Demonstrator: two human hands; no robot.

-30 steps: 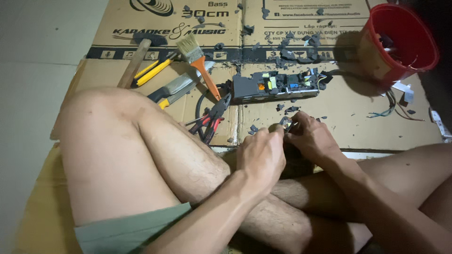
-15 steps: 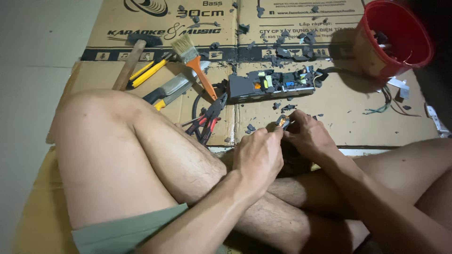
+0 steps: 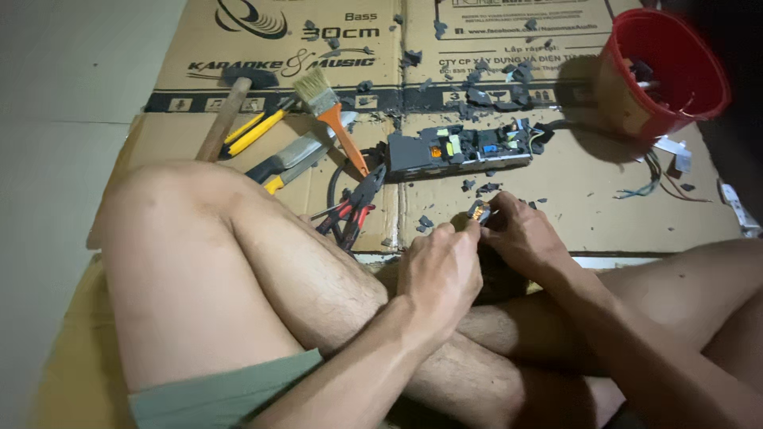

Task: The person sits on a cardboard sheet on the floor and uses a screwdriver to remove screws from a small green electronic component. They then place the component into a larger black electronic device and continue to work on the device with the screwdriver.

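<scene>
Both hands pinch one small yellowish electronic part (image 3: 477, 213) above the crossed legs: left hand (image 3: 439, 274) should steady it, right hand (image 3: 520, 238) pull gently, over the flattened brown cardboard (image 3: 556, 191)

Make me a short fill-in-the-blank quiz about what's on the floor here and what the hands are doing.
1. Both hands, left hand and right hand, pinch one small ____ between them.
2. The bucket is coloured ____.
3. The paintbrush has an ____ handle.
4. The tools lie on flattened ____.

Missing words: part; red; orange; cardboard
</scene>
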